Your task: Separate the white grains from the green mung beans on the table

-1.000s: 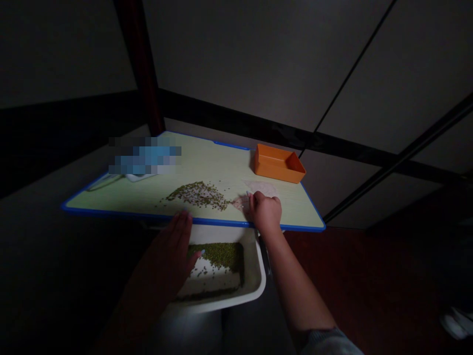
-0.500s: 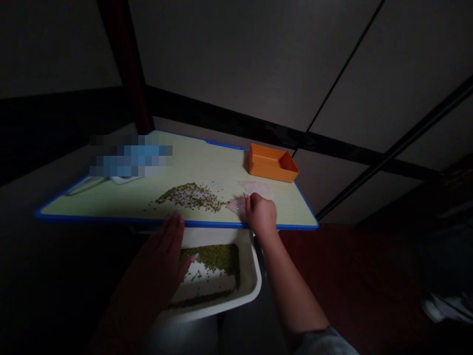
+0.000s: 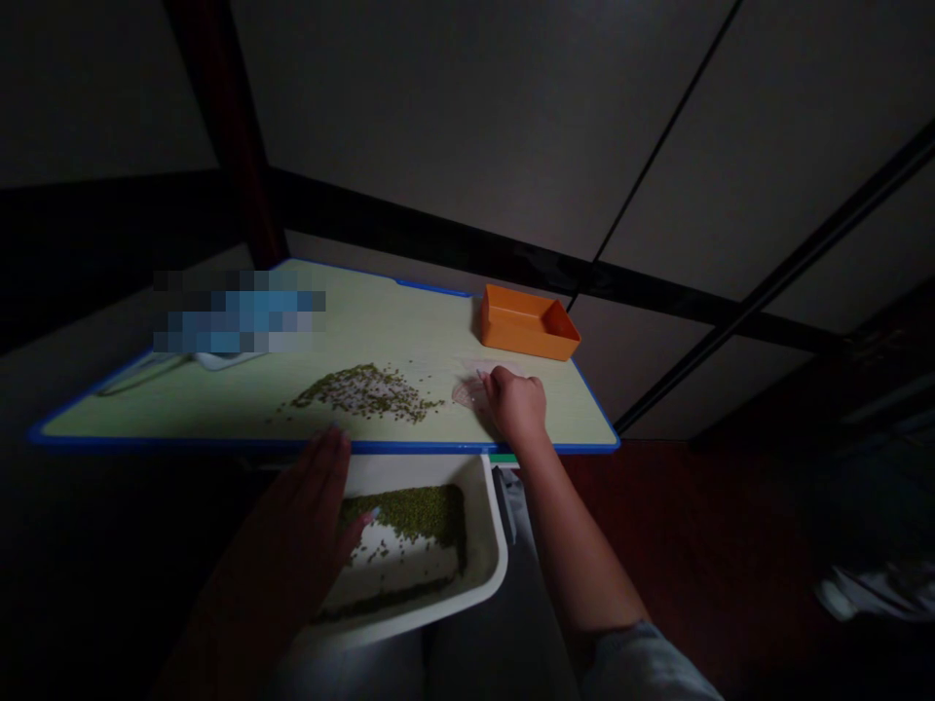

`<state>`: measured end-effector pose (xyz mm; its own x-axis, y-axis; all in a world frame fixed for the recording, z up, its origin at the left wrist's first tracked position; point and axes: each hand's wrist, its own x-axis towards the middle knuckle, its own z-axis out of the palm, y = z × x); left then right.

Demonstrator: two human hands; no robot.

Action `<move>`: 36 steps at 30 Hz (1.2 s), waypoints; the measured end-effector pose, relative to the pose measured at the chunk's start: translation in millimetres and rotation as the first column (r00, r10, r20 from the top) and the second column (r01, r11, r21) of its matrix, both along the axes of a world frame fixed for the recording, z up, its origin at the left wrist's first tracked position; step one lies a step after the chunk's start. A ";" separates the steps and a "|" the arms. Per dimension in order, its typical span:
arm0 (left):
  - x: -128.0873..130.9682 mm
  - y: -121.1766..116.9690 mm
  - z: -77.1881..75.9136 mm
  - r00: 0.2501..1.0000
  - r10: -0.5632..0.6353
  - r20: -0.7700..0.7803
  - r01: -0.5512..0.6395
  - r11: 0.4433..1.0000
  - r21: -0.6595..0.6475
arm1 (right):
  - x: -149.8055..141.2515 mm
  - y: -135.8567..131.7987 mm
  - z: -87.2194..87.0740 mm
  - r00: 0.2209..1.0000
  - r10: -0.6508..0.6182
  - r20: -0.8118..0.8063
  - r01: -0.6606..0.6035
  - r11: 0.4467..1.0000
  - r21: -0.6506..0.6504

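My left hand [image 3: 311,487] reaches over the white tub [image 3: 499,545] with fingers stretched out, their tips at the table's blue front edge. Green beans [image 3: 428,511], probably mung beans, lie in that tub. My right hand [image 3: 517,401] is closed in a pinch, low over the tabletop; whatever is between its fingertips cannot be made out. Beside and partly behind it lies a pale, thin patch of what look like small grains [image 3: 467,391]. To its left spreads a mixed pile of green beans and whitish grains [image 3: 369,389].
An orange open box [image 3: 530,331] stands at the back right of the pale, blue-edged table [image 3: 357,312]. At the left a blurred-out device [image 3: 241,321] rests on a white base with a cable. A wall panel rises behind. A shoe [image 3: 837,596] shows at far right.
The view has shifted slightly, moving the table and tub a little left in the picture. My right hand stays pinched over the pale patch, and my left hand keeps its stretched pose.
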<state>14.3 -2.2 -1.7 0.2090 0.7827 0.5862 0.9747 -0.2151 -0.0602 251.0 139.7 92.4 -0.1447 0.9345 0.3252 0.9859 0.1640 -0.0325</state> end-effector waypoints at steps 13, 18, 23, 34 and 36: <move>3.2 -5.1 8.5 0.999 0.034 -0.019 -0.036 0.996 -0.083 | 19.9 11.0 -1.9 0.963 0.271 0.010 -0.271 0.962 0.037; 3.4 -4.9 6.2 0.998 0.046 -0.040 -0.049 0.995 -0.085 | 24.9 12.8 -3.2 0.949 0.314 -0.020 -0.312 0.949 0.051; 3.0 -4.0 4.3 0.999 0.032 -0.002 -0.032 0.998 -0.055 | 20.0 13.3 -4.0 0.955 0.296 -0.024 -0.294 0.954 0.065; 2.4 -4.1 4.7 1.000 0.024 -0.009 -0.025 0.998 -0.050 | 25.1 13.3 -8.2 0.926 0.368 -0.087 -0.361 0.929 0.085; 2.6 -4.3 4.2 1.000 0.024 0.000 -0.024 0.998 -0.058 | 23.0 12.4 -7.7 0.931 0.357 -0.070 -0.352 0.933 0.078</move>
